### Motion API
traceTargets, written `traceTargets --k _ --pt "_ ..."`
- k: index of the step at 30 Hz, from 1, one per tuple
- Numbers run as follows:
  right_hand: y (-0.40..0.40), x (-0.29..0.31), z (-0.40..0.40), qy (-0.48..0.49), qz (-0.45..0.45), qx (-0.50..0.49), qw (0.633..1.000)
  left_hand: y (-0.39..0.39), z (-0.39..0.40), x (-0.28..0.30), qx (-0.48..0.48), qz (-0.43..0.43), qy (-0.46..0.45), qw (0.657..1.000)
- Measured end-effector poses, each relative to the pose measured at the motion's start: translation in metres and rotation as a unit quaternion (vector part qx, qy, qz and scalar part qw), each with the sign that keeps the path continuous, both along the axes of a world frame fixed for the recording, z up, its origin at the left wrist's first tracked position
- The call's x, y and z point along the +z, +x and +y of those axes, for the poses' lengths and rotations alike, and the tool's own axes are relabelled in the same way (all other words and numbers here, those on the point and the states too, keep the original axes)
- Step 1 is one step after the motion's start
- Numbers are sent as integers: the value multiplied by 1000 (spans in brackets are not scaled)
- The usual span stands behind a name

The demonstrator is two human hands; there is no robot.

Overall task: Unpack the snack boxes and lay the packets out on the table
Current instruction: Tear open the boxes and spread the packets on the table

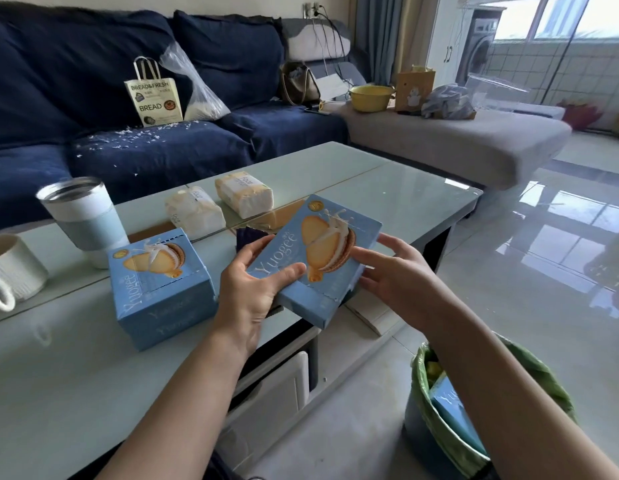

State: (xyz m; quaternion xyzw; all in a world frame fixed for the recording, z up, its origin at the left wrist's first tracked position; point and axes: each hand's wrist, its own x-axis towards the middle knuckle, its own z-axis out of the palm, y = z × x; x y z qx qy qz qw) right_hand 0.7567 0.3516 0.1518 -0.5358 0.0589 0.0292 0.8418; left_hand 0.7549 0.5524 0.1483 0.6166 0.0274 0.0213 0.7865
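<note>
1. Holding the blue snack box [315,258] off the near edge of the table [398,188], I have my left hand [252,289] clamped on its lower-left end: thumb across the printed face, fingers curled underneath.

2. My right hand [391,275] sits against the box's right long side with fingers straight and spread, touching the edge, not gripping it. So the hands are apart, one on each flank of the same box.

3. The box's long axis runs diagonally, from its near end low by my left palm up and away toward the far end over the table. The printed face tilts up toward me.

4. The perforated tear strip shows along the near end, on the side closest to my right fingertips. I judge the right hand is the nearer one for opening it, with the left as the anchor.

5. A second box [159,285] stands on the table just left of my left hand, apparently still sealed.

6. Two wrapped packets [218,206] lie on the table beyond both boxes, next to each other but apart.

7. An empty-looking blue box sits in the green-lined bin [474,410] under my right forearm, so I'd guess one box is done, with this one next.

8. Risk, as I see it: tearing with the box tilted this way could spill packets toward the floor, not the table.
</note>
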Motion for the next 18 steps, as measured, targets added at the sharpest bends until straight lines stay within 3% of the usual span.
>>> traceTargets --k 4,6,12,18 --pt "-7 -4 -20 7 -24 -21 999 -1 -18 -5 -22 39 -93 995" --pt "-12 -7 -33 -10 -34 -30 999 1 -31 -7 -43 61 -95 993" --pt "-40 -10 -95 -98 -1 -79 992 7 -87 -28 -115 73 53 989" --pt "-67 -38 -159 -202 94 -130 966 2 -158 -70 -275 50 229 933"
